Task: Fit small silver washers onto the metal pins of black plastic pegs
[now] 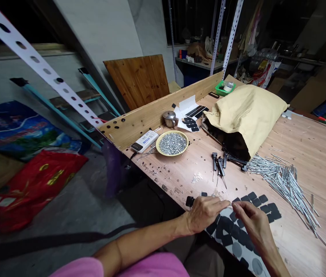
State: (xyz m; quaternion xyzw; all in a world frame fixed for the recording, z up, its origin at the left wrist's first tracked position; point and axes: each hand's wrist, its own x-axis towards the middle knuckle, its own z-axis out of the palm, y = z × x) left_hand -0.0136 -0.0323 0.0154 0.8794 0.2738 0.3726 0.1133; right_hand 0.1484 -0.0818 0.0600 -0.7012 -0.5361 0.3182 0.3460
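Observation:
My left hand (204, 213) is closed around a black plastic piece (190, 201), whose blocky end sticks out on the left. My right hand (251, 219) pinches with thumb and forefinger just off the left fingertips; what lies in that pinch is too small to make out. Beneath both hands lies a sheet of dark rounded pads (232, 227). Beyond them, small washers (196, 177) are scattered on the table. Several black plastic pieces with thin metal rods (219, 166) lie farther back. To the right spreads a heap of loose metal rods (284, 181).
A yellow bowl (157, 148) full of small metal parts stands near the left edge, beside a white power strip-like box (145, 141) and a metal pot (169, 119). A large paper sack (249, 111) lies open toward me. A wooden board (163, 111) borders the table.

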